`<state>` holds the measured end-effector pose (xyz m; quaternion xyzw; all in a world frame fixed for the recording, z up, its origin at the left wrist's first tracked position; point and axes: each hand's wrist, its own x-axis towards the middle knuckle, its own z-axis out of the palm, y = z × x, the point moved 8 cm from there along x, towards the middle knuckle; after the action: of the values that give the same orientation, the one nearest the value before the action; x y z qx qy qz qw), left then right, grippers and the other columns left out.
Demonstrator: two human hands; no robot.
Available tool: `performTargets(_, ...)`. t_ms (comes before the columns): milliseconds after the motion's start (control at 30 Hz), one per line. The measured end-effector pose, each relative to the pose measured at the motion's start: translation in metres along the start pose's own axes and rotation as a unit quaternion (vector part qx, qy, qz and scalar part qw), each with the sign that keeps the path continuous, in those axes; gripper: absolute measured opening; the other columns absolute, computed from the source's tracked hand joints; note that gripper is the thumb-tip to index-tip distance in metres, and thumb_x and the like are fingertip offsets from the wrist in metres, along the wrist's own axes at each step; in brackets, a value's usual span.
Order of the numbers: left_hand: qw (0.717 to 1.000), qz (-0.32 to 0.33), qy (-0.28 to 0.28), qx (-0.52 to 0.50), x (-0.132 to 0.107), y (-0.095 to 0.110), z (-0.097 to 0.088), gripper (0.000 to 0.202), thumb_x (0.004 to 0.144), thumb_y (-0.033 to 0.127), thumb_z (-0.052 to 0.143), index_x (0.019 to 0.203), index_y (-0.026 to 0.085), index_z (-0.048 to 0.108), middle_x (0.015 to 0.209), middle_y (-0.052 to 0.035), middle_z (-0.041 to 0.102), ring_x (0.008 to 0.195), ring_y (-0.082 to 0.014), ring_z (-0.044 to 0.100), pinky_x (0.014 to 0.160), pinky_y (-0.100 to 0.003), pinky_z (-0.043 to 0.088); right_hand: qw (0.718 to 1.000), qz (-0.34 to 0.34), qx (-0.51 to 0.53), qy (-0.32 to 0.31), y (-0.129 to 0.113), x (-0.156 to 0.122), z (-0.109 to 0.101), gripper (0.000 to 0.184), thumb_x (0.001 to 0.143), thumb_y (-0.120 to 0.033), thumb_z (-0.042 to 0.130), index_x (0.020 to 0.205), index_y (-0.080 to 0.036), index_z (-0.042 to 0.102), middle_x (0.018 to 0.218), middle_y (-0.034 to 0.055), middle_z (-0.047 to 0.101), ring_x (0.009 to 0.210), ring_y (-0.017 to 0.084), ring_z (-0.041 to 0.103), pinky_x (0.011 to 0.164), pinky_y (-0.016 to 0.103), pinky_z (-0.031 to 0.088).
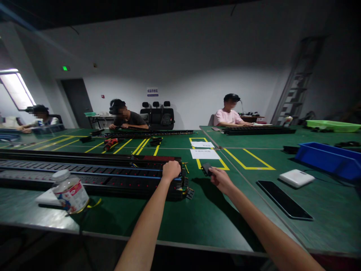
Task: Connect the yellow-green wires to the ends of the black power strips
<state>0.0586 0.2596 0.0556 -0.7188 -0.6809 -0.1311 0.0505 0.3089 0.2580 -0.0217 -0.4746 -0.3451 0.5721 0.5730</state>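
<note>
My left hand (171, 171) is closed over the right end of a long black rail assembly (113, 175), which has blue strips and rows of small red marks. Its fingertips are partly hidden. My right hand (221, 178) pinches a small flat black plastic piece (207, 169) above the green table, to the right of that end and apart from it. Short coloured wires (185, 168) stick out of the rail's end. A small grey connector (190, 194) hangs on wires at its near corner.
A labelled clear jar (71, 194) stands at the front left. White paper sheets (205, 154) lie ahead. To the right are a dark phone-like slab (283, 199), a white box (296, 178) and a blue bin (329, 160). A red drill (109, 144) lies beyond the rail; several people sit opposite.
</note>
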Motion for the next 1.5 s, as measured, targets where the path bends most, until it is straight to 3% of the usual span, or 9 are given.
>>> performTargets(167,1.0,0.003,0.001,0.001,0.0,0.0,0.0,0.041,0.096,0.026,0.037,0.102,0.018,0.078,0.104,-0.0151,0.077,0.099,-0.0299,0.074,0.088,-0.041,0.056,0.996,0.057,0.04,0.057,0.008,0.002,-0.012,0.022,0.084,-0.018,0.069,0.073,-0.02,0.05,0.046,-0.0093,0.038,0.036,0.005,0.034,0.032,0.014,0.026)
performTargets(333,1.0,0.009,-0.008,-0.007,-0.001,0.001,-0.001,0.043,0.097,0.026,0.036,0.103,0.019,0.078,0.106,-0.0154,0.077,0.101,-0.0301,0.073,0.09,-0.042,0.056,0.998,-0.013,-0.045,0.046,0.0,0.004,-0.013,0.01,0.081,-0.019,0.07,0.082,-0.017,0.061,0.049,-0.0083,0.044,0.036,0.005,0.038,0.033,0.013,0.027)
performTargets(433,1.0,0.011,-0.008,-0.012,-0.001,0.001,-0.001,0.042,0.097,0.026,0.037,0.103,0.02,0.078,0.107,-0.0146,0.077,0.101,-0.0299,0.073,0.09,-0.042,0.055,0.996,-0.033,-0.077,0.038,-0.001,0.003,-0.011,0.015,0.079,-0.023,0.071,0.09,-0.015,0.065,0.048,-0.0082,0.045,0.036,0.005,0.039,0.033,0.014,0.027)
performTargets(1000,0.999,0.015,-0.011,-0.048,0.002,-0.002,0.002,0.03,0.091,0.031,0.049,0.105,0.029,0.075,0.104,-0.0079,0.078,0.099,-0.0281,0.073,0.087,-0.038,0.054,0.995,-0.006,-0.091,0.044,0.004,0.004,-0.013,0.013,0.078,-0.025,0.068,0.084,-0.016,0.062,0.045,-0.0096,0.041,0.035,0.005,0.036,0.034,0.013,0.024)
performTargets(1367,0.999,0.002,-0.021,-0.043,0.003,-0.004,0.001,0.03,0.096,0.028,0.041,0.11,0.027,0.068,0.107,-0.0092,0.076,0.1,-0.0279,0.072,0.087,-0.038,0.052,0.994,-0.016,-0.097,0.039,0.004,0.006,-0.012,0.013,0.076,-0.025,0.07,0.081,-0.016,0.062,0.043,-0.0095,0.04,0.036,0.005,0.036,0.033,0.013,0.022)
performTargets(1500,0.999,-0.004,-0.029,-0.041,0.002,-0.003,-0.002,0.036,0.101,0.035,0.034,0.113,0.025,0.066,0.109,-0.0112,0.076,0.101,-0.0287,0.072,0.088,-0.039,0.051,0.994,-0.02,-0.099,0.037,0.006,0.008,-0.012,0.016,0.075,-0.027,0.072,0.082,-0.016,0.063,0.045,-0.0093,0.041,0.036,0.005,0.036,0.034,0.014,0.022)
